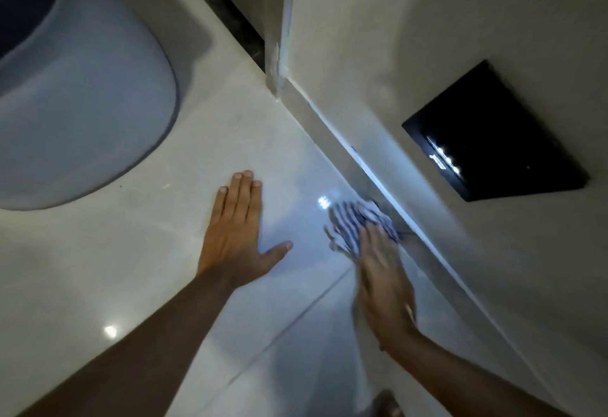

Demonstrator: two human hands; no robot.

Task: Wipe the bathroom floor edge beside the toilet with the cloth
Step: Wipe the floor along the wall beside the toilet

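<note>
A blue-and-white striped cloth [357, 224] lies bunched on the glossy tiled floor [141, 252], pressed up against the floor edge [388, 199] where the floor meets the wall. My right hand [383, 288] presses on the near part of the cloth and is blurred by motion. My left hand [238, 230] rests flat on the floor with fingers spread, left of the cloth and apart from it. The white toilet [75, 114] stands at the upper left.
The wall [427, 38] rises on the right and carries a black square panel [496, 133]. A dark strip and a vertical corner post [276, 54] stand at the top centre. Toes of a foot [388, 405] show at the bottom edge.
</note>
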